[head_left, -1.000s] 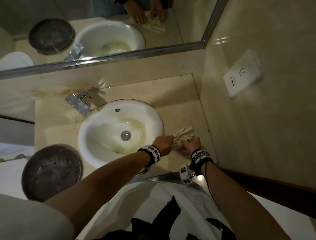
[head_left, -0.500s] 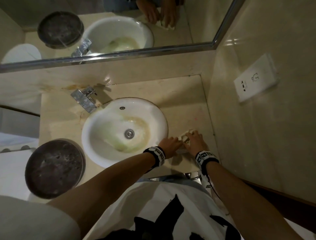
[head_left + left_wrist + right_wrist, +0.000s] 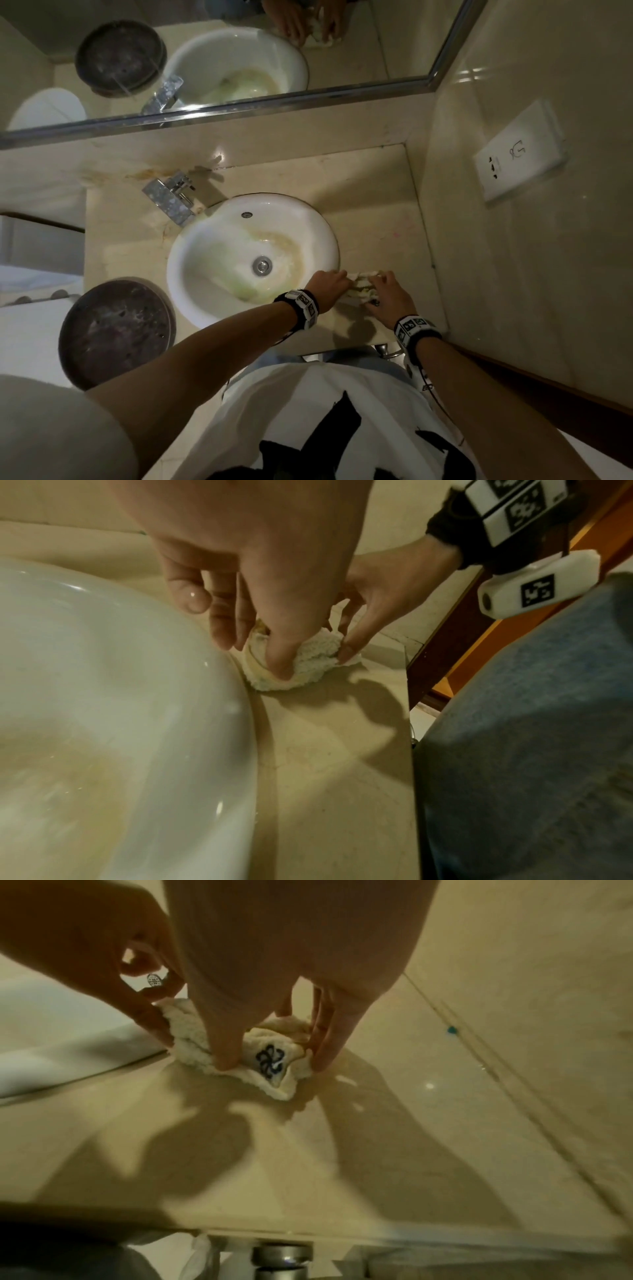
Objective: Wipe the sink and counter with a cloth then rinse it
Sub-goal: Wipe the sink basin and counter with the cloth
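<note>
A small white terry cloth (image 3: 362, 287) with a dark blue emblem lies bunched on the beige counter (image 3: 376, 212), right beside the rim of the white sink (image 3: 322, 226). My left hand (image 3: 337, 282) pinches the cloth's sink-side end (image 3: 311, 656) with curled fingers. My right hand (image 3: 376, 286) pinches the other end between thumb and fingers, with the emblem patch (image 3: 270, 1061) showing between them. Both hands (image 3: 274, 666) (image 3: 267, 1007) press the cloth down on the counter. The sink bowl (image 3: 120, 669) has yellow-brown stains around the drain.
A chrome faucet (image 3: 171, 198) stands at the sink's back left. A dark round dish (image 3: 116, 332) sits on the counter's left. The mirror (image 3: 239, 68) runs along the back; a tiled wall with a socket plate (image 3: 517, 161) closes the right side. The counter's front edge (image 3: 407, 723) is near my body.
The cloth, loosely spread beyond my fingers a second ago, is now gathered into a tight bundle between both hands, close to the sink rim.
</note>
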`<state>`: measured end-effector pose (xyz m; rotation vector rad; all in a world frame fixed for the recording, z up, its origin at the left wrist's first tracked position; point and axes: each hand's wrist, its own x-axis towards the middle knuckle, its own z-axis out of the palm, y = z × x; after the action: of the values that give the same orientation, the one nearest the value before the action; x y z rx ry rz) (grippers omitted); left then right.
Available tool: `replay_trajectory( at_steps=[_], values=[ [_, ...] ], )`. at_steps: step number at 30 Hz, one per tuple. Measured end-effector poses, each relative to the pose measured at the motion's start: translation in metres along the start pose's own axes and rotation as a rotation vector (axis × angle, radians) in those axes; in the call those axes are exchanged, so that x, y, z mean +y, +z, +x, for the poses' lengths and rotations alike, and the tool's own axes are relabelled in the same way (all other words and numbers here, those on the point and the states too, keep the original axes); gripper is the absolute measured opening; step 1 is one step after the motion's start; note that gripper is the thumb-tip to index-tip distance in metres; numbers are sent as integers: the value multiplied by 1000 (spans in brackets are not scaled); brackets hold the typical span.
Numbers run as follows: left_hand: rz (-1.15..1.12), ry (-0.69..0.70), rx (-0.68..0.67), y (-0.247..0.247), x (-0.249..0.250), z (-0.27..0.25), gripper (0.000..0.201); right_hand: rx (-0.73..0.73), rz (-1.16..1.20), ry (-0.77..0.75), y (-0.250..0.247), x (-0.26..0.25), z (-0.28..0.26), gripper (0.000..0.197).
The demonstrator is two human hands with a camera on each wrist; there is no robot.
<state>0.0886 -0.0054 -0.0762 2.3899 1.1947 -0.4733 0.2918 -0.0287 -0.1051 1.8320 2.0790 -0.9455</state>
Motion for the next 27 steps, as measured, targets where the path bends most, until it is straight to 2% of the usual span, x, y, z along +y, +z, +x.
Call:
replay_trajectory(
  at_steps=[3, 9, 13, 27],
  values=[
    [-9, -10, 6, -2, -4, 2, 33, 37, -18, 26, 2, -8, 8, 54],
    [13, -43, 26, 0, -4, 7, 32, 89, 21, 41, 0, -9, 24, 44],
    [-15, -77, 51, -1, -5, 14, 26, 101, 55, 82, -5, -15, 34, 42],
    [-92, -154, 126, -17, -26, 50, 32, 184, 62, 190, -34, -26, 70, 42]
  ],
)
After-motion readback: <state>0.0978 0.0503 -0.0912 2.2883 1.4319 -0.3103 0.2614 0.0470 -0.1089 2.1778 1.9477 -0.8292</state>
